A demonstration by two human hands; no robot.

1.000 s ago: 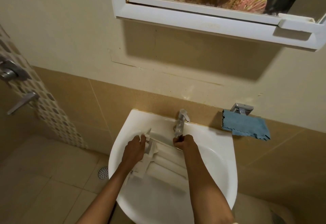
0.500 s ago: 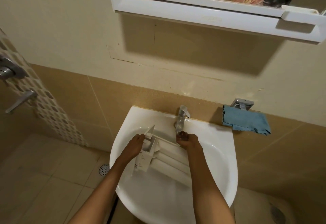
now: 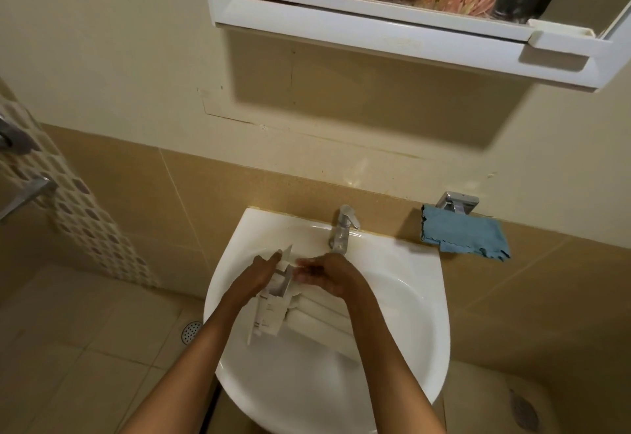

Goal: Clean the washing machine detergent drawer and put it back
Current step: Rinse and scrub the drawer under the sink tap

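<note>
The white detergent drawer [image 3: 273,310] lies inside the white wash basin [image 3: 420,314], its front panel to the left and its long compartments running right. My left hand [image 3: 254,276] grips the drawer's left end at the front panel. My right hand [image 3: 327,273] rests on the top of the drawer near its back, fingers spread and pointing left, below the chrome tap [image 3: 343,228]. Whether water runs from the tap cannot be told.
A blue cloth [image 3: 464,237] hangs on a chrome holder on the tiled wall, right of the basin. A white-framed mirror cabinet [image 3: 392,34] juts out above. A floor drain [image 3: 191,331] sits left of the basin, and shower fittings [image 3: 24,191] are at the far left.
My right hand has left the tap and moved left onto the drawer. My left hand has kept its hold on the drawer's front end, which tilted slightly.
</note>
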